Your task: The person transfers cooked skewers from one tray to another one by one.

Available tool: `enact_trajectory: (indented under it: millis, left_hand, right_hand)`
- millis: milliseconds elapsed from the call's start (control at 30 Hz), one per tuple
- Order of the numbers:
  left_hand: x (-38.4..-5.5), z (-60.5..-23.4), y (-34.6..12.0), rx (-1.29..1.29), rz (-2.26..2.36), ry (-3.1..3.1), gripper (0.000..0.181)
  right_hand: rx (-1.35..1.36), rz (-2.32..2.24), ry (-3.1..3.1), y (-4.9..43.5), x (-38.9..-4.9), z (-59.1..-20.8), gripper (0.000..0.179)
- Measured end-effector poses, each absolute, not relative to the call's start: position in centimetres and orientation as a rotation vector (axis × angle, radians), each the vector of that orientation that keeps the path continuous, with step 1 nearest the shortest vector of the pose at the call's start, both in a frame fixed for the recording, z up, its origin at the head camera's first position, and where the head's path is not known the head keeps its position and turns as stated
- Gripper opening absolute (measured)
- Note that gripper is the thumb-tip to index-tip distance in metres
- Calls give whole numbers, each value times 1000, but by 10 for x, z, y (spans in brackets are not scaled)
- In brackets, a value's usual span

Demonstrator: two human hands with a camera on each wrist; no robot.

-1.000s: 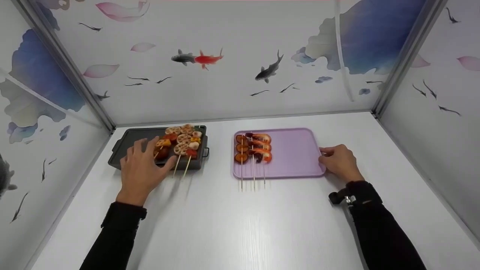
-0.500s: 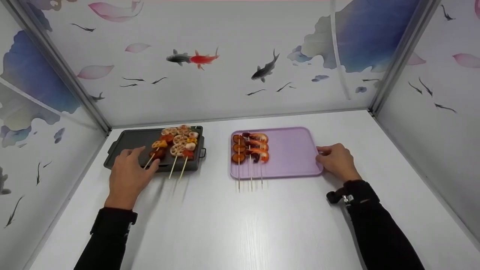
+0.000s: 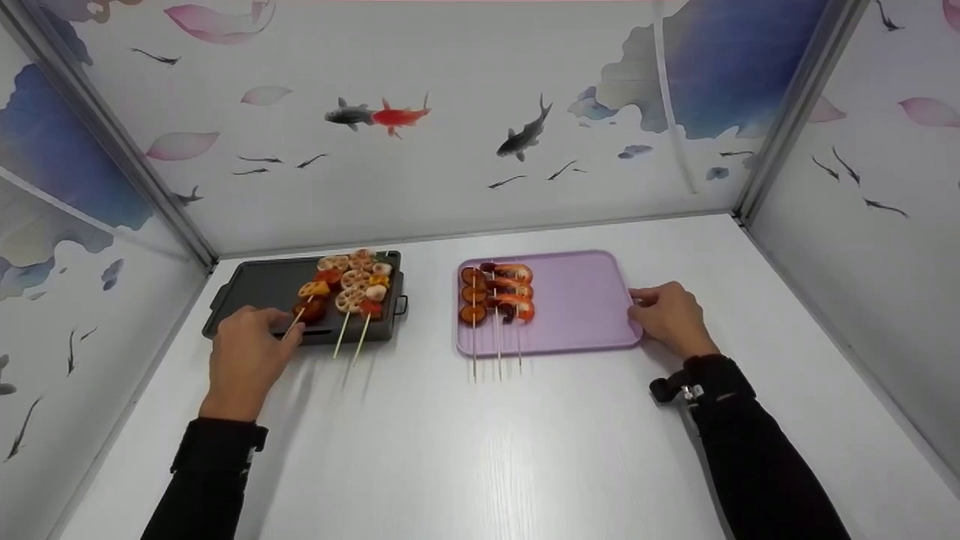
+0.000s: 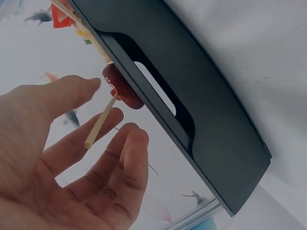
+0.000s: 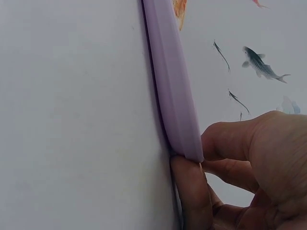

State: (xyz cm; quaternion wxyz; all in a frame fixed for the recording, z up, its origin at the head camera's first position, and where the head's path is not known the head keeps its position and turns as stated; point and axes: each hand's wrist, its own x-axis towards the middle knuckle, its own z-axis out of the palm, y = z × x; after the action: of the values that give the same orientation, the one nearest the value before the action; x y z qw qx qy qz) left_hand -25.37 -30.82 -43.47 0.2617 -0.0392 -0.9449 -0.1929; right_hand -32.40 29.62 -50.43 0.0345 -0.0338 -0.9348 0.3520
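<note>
My left hand (image 3: 244, 360) is at the front of a dark grey grill pan (image 3: 262, 289). Its thumb and fingers are spread around the bare wooden end of a food skewer (image 3: 309, 309), which carries dark red, yellow and red pieces. In the left wrist view a gap shows between the thumb and the stick (image 4: 101, 122), which crosses over a finger. The dark red piece (image 4: 122, 87) sits at the pan's rim. My right hand (image 3: 671, 319) pinches the right edge of a purple tray (image 3: 577, 300) between thumb and finger, near its front corner.
Beside the skewer on the pan lie lotus root slices (image 3: 349, 300) and another mixed skewer (image 3: 375, 292), their sticks jutting over the front. Round brown slices (image 3: 473, 295) and shrimp (image 3: 514, 289) on sticks fill the tray's left side. Printed walls (image 3: 420, 172) enclose the white table (image 3: 450, 457).
My left hand has moved left and toward me, from over the pan to the skewer's stick end, its fingers drawing closer together. The right hand keeps its grip on the tray.
</note>
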Motion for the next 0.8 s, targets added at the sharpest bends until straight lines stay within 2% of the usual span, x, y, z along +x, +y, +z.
enact_trajectory:
  millis: [300, 800]
  left_hand:
    - [-255, -426, -308, -69, -549, -2634, 12]
    - [-256, -407, -311, 45, -672, -2866, 20]
  right_hand:
    - [-131, 1102, -2886, 295, -325, -503, 43]
    - [-118, 1099, -2871, 295, -326, -505, 42]
